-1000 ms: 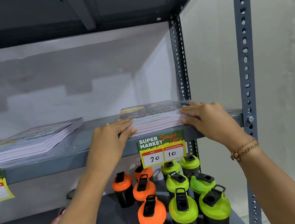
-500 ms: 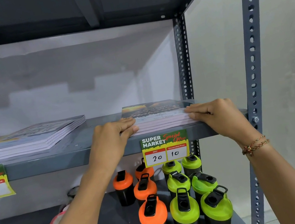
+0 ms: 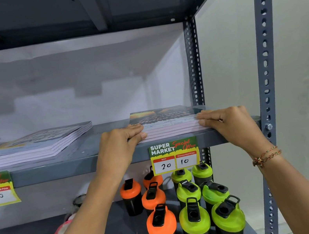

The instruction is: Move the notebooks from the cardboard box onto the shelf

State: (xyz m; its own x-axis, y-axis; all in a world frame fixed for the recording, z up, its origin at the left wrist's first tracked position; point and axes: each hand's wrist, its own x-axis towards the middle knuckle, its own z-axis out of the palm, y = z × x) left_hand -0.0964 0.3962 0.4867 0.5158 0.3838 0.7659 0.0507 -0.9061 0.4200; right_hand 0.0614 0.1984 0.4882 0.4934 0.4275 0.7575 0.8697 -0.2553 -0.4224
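One notebook stack (image 3: 168,123), lengthwise seemingly front-to-back, left hand (image 3: 117,145), right hand (image 3: 231,122) straight-fingered against sides.

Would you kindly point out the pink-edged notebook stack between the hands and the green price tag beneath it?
Pink-edged notebook stack (image 3: 172,130): head view, front page edges.
Green price tag (image 3: 175,155): head view, centre of its face.
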